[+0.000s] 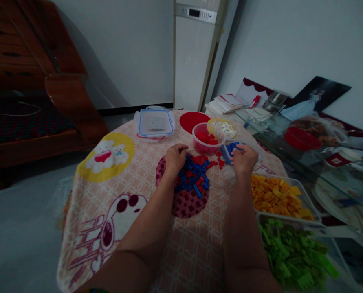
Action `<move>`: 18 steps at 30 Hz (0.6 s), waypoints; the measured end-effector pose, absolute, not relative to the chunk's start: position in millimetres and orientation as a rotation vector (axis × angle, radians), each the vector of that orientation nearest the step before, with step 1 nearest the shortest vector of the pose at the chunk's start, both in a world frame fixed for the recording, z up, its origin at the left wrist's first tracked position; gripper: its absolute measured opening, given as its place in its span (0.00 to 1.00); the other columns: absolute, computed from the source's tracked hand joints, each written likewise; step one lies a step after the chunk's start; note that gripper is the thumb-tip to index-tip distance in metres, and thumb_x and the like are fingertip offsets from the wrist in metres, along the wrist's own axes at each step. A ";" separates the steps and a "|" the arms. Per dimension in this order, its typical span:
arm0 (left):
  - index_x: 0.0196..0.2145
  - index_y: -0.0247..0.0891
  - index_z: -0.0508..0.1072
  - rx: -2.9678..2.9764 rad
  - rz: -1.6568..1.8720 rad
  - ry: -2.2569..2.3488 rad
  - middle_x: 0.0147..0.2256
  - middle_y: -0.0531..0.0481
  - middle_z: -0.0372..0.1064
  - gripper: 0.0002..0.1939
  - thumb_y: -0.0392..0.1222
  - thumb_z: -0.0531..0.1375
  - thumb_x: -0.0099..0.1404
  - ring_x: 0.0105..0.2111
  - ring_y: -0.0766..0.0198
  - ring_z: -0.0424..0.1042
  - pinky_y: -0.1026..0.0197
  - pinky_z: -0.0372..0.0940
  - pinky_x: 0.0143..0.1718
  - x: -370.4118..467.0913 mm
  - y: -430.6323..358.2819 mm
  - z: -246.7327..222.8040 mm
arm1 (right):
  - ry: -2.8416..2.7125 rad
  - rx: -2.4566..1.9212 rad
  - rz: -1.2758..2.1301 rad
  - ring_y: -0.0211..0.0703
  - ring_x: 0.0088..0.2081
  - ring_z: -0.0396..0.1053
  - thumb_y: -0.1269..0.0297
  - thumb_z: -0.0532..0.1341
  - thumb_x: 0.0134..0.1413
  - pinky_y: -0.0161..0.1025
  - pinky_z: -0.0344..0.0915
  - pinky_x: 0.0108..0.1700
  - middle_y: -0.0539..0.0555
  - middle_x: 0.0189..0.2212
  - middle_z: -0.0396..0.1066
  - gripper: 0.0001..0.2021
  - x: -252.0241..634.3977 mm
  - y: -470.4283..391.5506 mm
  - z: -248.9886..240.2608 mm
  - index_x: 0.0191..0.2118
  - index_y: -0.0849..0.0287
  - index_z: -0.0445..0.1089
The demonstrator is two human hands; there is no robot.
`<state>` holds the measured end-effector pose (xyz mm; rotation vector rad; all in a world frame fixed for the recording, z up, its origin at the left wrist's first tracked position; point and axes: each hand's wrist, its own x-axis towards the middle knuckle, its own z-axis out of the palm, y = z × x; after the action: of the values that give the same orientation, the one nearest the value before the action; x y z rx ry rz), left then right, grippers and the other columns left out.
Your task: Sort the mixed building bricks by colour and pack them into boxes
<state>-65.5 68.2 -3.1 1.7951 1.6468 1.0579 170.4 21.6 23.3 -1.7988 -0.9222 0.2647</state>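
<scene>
A loose pile of blue and red toy bricks [196, 173] lies on the patterned tablecloth, with red pieces toward its far side. My left hand [175, 158] is at the pile's left edge, fingers curled together; whatever they may hold is hidden. Over the right side of a clear container of blue bricks [229, 149] is my right hand [245, 158], its fingers parted and nothing visible between them. A round clear tub [207, 147] with red bricks stands between and beyond my hands. White bricks [227, 129] sit in another container behind it.
At right are a box of yellow-orange bricks [277, 197] and one of green bricks [297, 254]. A blue-rimmed clear lid [155, 122] lies at the far left of the table. A cluttered glass table [303, 162] adjoins the right side; a wooden bench [65, 97] stands left.
</scene>
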 end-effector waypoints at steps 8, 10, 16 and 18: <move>0.44 0.40 0.84 1.886 0.865 1.678 0.45 0.44 0.82 0.15 0.34 0.59 0.64 0.46 0.54 0.79 0.56 0.71 0.53 -69.0 70.2 -8.1 | -1.623 -2.056 0.321 0.46 0.40 0.79 0.68 0.60 0.56 0.35 0.71 0.43 0.55 0.33 0.82 0.12 133.7 25.6 21.9 0.37 0.57 0.83; 0.43 0.41 0.84 1.914 0.835 1.673 0.44 0.45 0.82 0.13 0.36 0.60 0.64 0.46 0.54 0.79 0.56 0.71 0.53 -68.1 69.7 -8.8 | -1.745 -2.160 0.254 0.46 0.44 0.78 0.68 0.60 0.58 0.35 0.69 0.46 0.56 0.38 0.82 0.11 125.6 25.3 21.6 0.37 0.55 0.83; 0.42 0.40 0.84 1.945 0.803 1.608 0.42 0.44 0.82 0.11 0.39 0.61 0.66 0.43 0.54 0.79 0.57 0.71 0.50 -68.0 66.0 -7.2 | -1.871 -2.335 0.271 0.47 0.48 0.78 0.64 0.62 0.60 0.35 0.69 0.46 0.58 0.43 0.82 0.11 115.0 22.2 20.6 0.43 0.52 0.83; 0.41 0.40 0.84 1.959 0.789 1.590 0.41 0.44 0.82 0.11 0.39 0.62 0.66 0.42 0.54 0.80 0.57 0.71 0.49 -68.6 63.8 -5.8 | -1.897 -2.320 0.287 0.48 0.48 0.78 0.65 0.62 0.59 0.36 0.69 0.45 0.58 0.43 0.82 0.11 112.3 21.4 19.8 0.42 0.53 0.83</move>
<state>-68.6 63.8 -5.8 1.9591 1.5898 0.7887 112.3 21.4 19.8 -2.3201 -1.8968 0.2874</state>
